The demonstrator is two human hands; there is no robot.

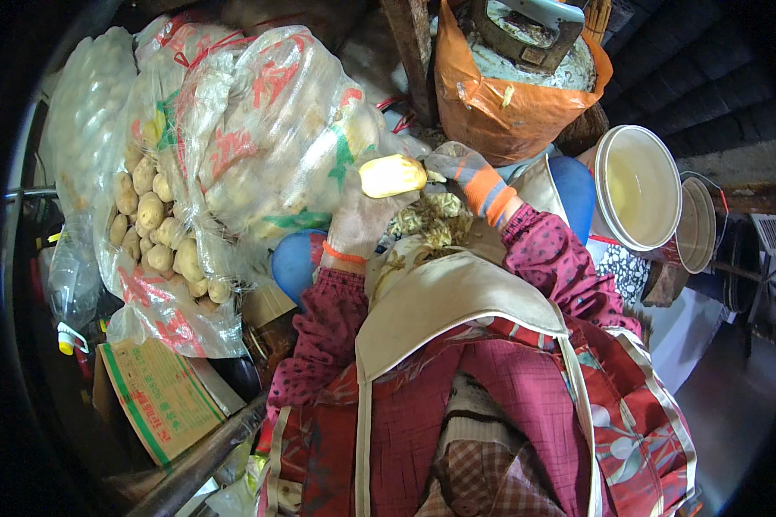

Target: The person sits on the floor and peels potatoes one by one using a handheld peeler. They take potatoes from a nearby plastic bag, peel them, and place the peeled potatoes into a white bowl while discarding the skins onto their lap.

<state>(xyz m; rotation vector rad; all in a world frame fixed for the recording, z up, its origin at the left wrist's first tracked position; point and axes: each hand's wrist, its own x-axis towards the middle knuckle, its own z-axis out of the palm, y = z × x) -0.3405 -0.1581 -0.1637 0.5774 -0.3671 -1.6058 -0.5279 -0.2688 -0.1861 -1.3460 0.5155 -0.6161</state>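
Observation:
My left hand (365, 216), in a pale work glove, is closed around a mostly peeled potato (393, 176). My right hand (463, 169), in a grey and orange glove, grips a small tool (434, 176) at the potato's right end; its shape is mostly hidden by the fingers, perhaps a peeler. Curled peelings (446, 220) lie in the lap below both hands, on a cream-coloured apron (459, 291). Unpeeled potatoes (152, 210) show in the mouth of a torn plastic sack to the left.
Large plastic sacks (284, 123) fill the upper left. A gas cylinder in an orange bag (517, 123) stands ahead to the right. A white bucket (640, 187) of cloudy liquid is at the right. A cardboard box (161, 400) and a plastic bottle (73, 278) are at the left.

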